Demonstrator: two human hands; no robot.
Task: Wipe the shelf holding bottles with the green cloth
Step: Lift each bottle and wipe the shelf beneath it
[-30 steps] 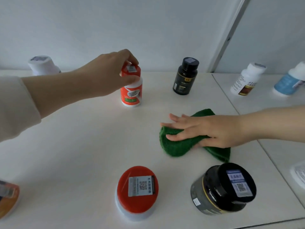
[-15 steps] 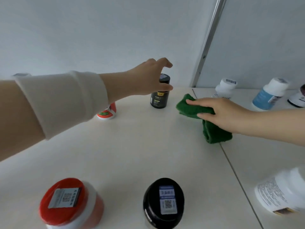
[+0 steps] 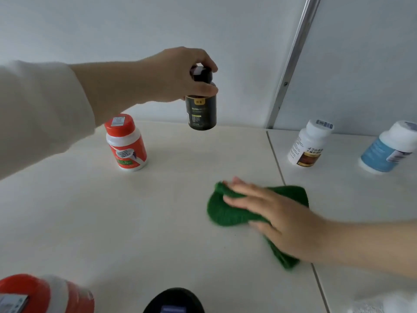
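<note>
The green cloth (image 3: 228,211) lies crumpled on the white shelf (image 3: 135,222), right of centre. My right hand (image 3: 277,213) presses flat on it, fingers stretched toward the left. My left hand (image 3: 178,75) grips a black bottle (image 3: 201,111) by its cap and holds it in the air above the back of the shelf, near the rear wall. The spot under the lifted bottle is bare.
A red-and-white bottle (image 3: 126,143) stands at the back left. A red-lidded jar (image 3: 42,294) and a black-lidded jar (image 3: 173,301) sit at the near edge. Past the seam, a white bottle (image 3: 309,143) and a blue-labelled bottle (image 3: 388,147) stand. A metal upright (image 3: 291,64) divides the back wall.
My left hand moved from the red-and-white bottle to the black bottle and lifted it off the shelf. My right hand slid the cloth to the back, then nearer to me.
</note>
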